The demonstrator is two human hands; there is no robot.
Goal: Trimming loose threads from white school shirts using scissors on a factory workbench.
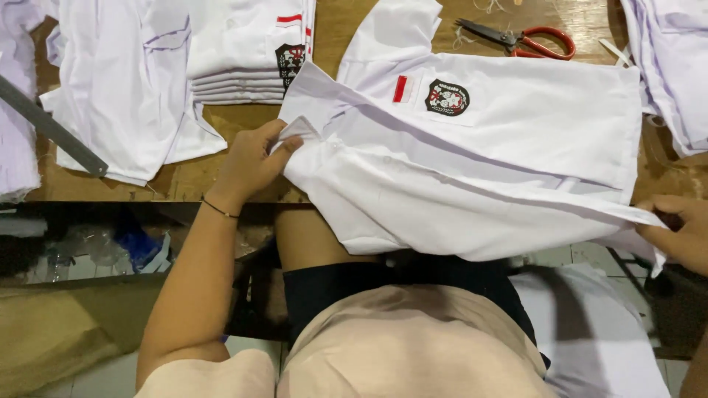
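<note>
Two hands [251, 166], one pair of scissors [520, 40], one folded shirt stack [243, 63].

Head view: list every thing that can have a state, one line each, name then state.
white shirt: spread across the table edge, front partly folded, badge up.
left hand: pinching the shirt's collar end.
right hand: gripping the shirt's hem end.
scissors: lying flat, blades nearly closed.
folded shirt stack: folded, piled neatly.
loose shirt: unfolded, lying flat.
metal ruler: lying slanted over the table edge.
wooden table: mostly covered by garments.
</note>
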